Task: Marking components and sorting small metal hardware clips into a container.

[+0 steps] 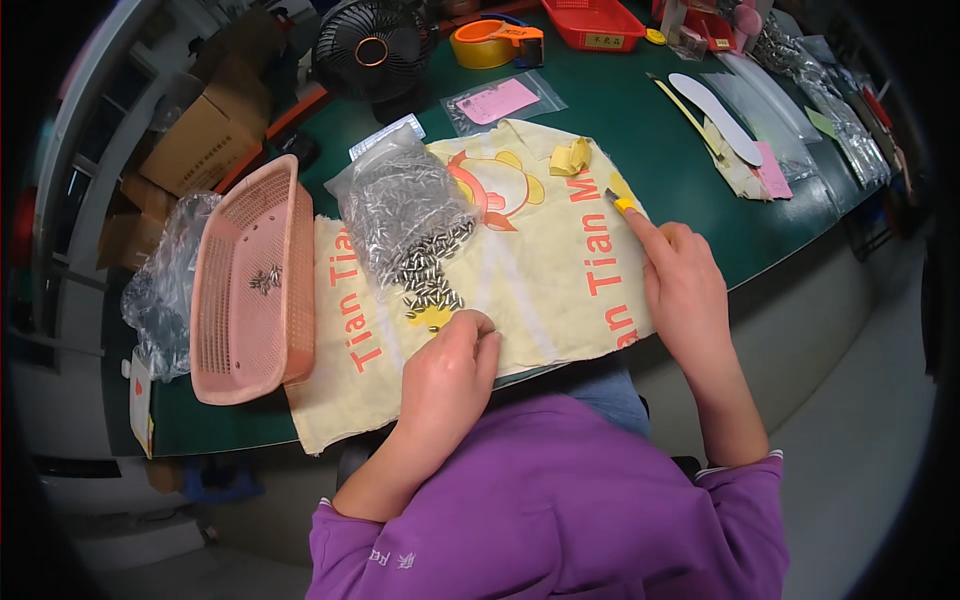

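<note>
My left hand [448, 368] is closed in a pinch at the near edge of a pile of small shiny metal pins [428, 280]. Whatever lies between its fingertips is too small or hidden to make out. The pins spill from a clear plastic bag [395, 195] packed with more of them. Both rest on a cream cloth [530, 290] with red lettering and a cartoon print. Over the cloth's right edge, my right hand [685, 285] grips a yellow craft knife [625, 205], its narrow dark tip pointing away from me; most of the handle is hidden.
A pink plastic basket [300, 330] holding several pins stands left of the cloth. Crumpled yellow tape [571, 157] lies on its far part. Behind are a black fan [372, 50], a tape dispenser [485, 45], a small bag with a pink label [497, 100] and a red tray [595, 25].
</note>
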{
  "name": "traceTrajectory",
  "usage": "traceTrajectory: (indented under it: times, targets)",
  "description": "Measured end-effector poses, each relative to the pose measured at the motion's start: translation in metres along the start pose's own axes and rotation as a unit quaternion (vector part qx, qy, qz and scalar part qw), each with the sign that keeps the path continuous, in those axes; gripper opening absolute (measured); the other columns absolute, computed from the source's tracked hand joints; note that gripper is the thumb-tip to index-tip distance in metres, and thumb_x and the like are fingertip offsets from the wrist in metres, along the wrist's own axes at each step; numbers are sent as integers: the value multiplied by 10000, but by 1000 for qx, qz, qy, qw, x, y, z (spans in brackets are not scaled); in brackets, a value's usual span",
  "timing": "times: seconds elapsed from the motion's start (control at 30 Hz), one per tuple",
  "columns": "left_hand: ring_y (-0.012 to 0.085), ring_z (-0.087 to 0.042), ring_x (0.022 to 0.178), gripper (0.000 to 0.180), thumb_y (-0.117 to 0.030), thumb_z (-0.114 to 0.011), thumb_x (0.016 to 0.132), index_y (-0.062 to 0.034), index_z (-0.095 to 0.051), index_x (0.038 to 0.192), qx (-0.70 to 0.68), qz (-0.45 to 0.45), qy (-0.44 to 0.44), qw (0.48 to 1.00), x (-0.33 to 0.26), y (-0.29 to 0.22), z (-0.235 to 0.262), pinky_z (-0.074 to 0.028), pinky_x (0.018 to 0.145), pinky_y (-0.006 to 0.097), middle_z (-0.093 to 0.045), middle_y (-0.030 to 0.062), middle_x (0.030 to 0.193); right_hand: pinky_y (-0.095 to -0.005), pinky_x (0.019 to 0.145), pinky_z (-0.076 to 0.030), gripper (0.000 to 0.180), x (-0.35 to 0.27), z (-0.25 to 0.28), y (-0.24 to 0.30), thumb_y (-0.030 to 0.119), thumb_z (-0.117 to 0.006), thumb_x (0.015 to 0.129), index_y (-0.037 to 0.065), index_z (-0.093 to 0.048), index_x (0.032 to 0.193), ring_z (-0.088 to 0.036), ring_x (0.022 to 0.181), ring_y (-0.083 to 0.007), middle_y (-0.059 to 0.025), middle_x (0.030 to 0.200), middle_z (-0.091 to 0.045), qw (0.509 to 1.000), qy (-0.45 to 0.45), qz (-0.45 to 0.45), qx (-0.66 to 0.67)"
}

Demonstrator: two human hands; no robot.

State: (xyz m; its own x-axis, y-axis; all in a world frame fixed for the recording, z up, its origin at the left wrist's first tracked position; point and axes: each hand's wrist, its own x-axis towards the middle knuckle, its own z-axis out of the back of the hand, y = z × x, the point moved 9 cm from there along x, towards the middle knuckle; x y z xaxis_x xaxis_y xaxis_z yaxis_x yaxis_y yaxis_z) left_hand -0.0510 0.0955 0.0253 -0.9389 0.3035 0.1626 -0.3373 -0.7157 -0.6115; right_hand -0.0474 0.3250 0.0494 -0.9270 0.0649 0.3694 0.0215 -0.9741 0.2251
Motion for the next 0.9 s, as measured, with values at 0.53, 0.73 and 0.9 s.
traceTrajectory:
  times: [0.53, 0.73, 0.9]
  targets:
    - [41, -305, 500, 183, -218, -529, 985, -52, -515, 1060, -710, 159, 229, 646, -19, 1, -30, -237, 451, 192, -482, -13, 727, -327, 703, -494, 177, -11, 13, 112, 141, -749, 756, 106, -662, 906, -608, 806, -221, -16, 852, -641, 877, 6, 214, 430]
    - [39, -303, 494, 193, -245, -568, 965, -74, -517, 1039, -732, 134, 261, 615, -23, -4, -32, -228, 446, 187, -505, -19, 750, -310, 687, -480, 221, -13, 21, 116, 67, -782, 693, 99, -679, 885, -618, 775, -192, -13, 836, -651, 865, -23, 246, 436]
    - [40, -303, 496, 189, -254, -568, 965, -89, -519, 1043, -729, 121, 273, 616, -24, -7, -34, -225, 449, 190, -479, -30, 722, -308, 697, -485, 217, -16, 28, 114, 58, -777, 690, 95, -673, 877, -620, 794, -188, -8, 852, -651, 862, -37, 256, 435]
